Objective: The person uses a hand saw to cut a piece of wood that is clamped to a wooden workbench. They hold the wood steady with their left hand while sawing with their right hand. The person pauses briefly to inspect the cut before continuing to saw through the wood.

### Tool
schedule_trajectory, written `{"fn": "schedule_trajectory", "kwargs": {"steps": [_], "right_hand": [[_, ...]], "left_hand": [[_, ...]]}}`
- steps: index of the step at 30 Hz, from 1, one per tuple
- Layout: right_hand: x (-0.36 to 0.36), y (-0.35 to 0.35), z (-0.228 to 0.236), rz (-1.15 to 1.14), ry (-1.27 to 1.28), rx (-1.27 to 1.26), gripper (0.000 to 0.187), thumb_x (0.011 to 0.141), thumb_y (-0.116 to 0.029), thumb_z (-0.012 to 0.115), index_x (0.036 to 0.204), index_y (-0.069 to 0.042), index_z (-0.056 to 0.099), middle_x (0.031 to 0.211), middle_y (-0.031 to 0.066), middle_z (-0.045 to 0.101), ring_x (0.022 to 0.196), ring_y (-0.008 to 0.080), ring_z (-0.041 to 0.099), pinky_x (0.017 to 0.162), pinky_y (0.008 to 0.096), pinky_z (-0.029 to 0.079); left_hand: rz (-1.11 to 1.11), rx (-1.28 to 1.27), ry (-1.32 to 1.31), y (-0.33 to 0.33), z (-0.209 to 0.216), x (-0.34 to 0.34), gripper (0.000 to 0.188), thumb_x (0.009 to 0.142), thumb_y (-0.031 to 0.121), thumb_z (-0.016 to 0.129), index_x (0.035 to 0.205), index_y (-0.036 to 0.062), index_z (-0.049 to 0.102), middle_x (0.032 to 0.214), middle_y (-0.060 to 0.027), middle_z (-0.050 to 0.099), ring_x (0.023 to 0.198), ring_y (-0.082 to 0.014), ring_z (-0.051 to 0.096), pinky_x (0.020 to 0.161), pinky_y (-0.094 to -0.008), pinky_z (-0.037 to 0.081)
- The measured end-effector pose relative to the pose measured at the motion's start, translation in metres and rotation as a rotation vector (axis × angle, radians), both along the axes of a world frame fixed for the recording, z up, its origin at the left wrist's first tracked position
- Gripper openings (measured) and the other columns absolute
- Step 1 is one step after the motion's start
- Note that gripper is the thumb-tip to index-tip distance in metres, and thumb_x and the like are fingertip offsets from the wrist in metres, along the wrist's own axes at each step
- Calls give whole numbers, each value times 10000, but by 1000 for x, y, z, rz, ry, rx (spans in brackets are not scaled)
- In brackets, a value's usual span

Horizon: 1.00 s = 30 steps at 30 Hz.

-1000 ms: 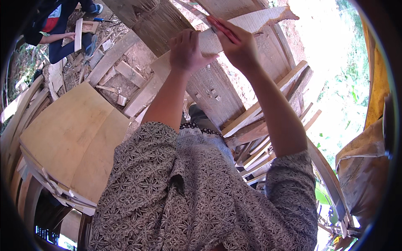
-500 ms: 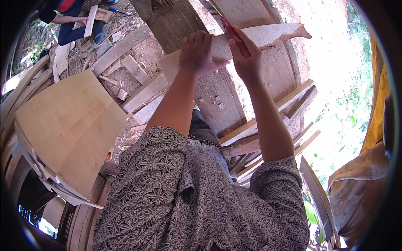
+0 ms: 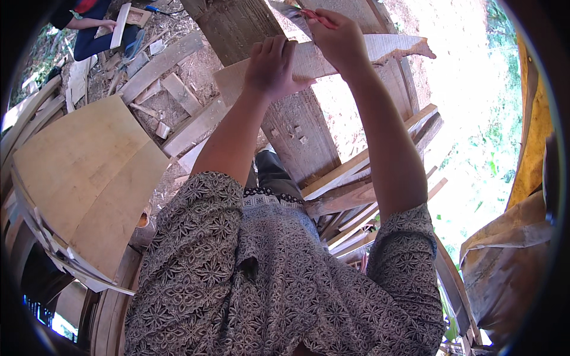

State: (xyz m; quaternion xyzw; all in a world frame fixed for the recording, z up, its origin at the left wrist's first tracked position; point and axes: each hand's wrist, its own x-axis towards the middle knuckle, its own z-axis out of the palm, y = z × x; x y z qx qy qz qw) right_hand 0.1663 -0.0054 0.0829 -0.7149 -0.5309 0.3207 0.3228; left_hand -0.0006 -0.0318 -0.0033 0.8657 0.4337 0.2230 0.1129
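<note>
My left hand (image 3: 270, 68) grips a pale wooden board (image 3: 386, 47) near its left end, fingers curled over the far edge and thumb pointing right. The board lies crosswise over a thick weathered beam (image 3: 297, 130); its right end is ragged with bark. In my closed right hand (image 3: 341, 44) is the red handle of a handsaw (image 3: 322, 19), held over the board's far edge. Part of its grey blade shows beyond the board, blurred and cut off by the picture's top. My right wrist hides the middle of the board.
A wide plywood sheet (image 3: 89, 178) lies on stacked timber at left. Wood offcuts (image 3: 181, 92) and chips litter the ground. At far left, another person's hand (image 3: 107, 25) holds a pale wood piece. Several planks (image 3: 356, 196) lean near my right side; a brown tarp (image 3: 504, 267) hangs at right.
My right hand has moved up and slightly left with the handsaw, whose handle has tilted flatter. My left hand still presses the board. The whole view has shifted slightly.
</note>
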Motion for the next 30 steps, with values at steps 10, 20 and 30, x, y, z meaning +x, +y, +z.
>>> {"fn": "schedule_trajectory", "kwargs": {"steps": [10, 20, 30], "right_hand": [[-19, 81, -24, -36, -81, -46, 241, 890, -167, 611, 852, 39, 731, 662, 157, 682, 657, 246, 706, 632, 373, 570], [7, 16, 28, 19, 67, -24, 353, 988, -217, 713, 1301, -55, 711, 1083, 75, 760, 919, 94, 689, 816, 231, 536], [16, -140, 128, -172, 306, 41, 371, 1019, -138, 681, 1371, -23, 653, 1078, 46, 737, 935, 57, 650, 817, 189, 516]], "left_hand": [[1, -47, 30, 8, 2, 1, 852, 658, 656, 837, 1233, 92, 558, 1139, -97, 554, 1106, -295, 585, 939, -482, 437], [8, -110, 2, 9, 3, -3, 840, 622, 635, 869, 1183, 103, 542, 1132, -92, 567, 1110, -311, 573, 931, -505, 433], [-6, -37, -49, 8, -3, 4, 821, 658, 682, 831, 1153, 96, 536, 1148, -105, 562, 1111, -303, 574, 949, -481, 435]]}}
